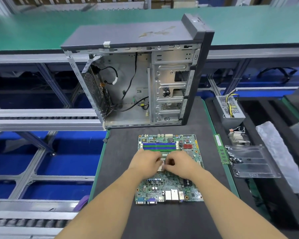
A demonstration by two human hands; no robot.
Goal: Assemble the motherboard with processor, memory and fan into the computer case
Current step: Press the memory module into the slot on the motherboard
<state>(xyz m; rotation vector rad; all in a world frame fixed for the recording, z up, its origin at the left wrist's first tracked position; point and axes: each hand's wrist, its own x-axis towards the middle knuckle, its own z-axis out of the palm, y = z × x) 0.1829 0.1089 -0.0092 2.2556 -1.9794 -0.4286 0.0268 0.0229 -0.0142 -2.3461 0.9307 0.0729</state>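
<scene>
We logged one motherboard lying flat on the dark mat, just in front of one open computer case standing upright with loose cables inside. Two hands worked at the board's middle: the left hand and the right hand met over the processor socket, fingers curled and pinching at its metal frame; whether a chip sat under them we could not tell. We counted four memory slots, blue and green, beyond the hands. To the right lay one memory stick, one heatsink fan, one clear tray holding screws, and one power supply.
</scene>
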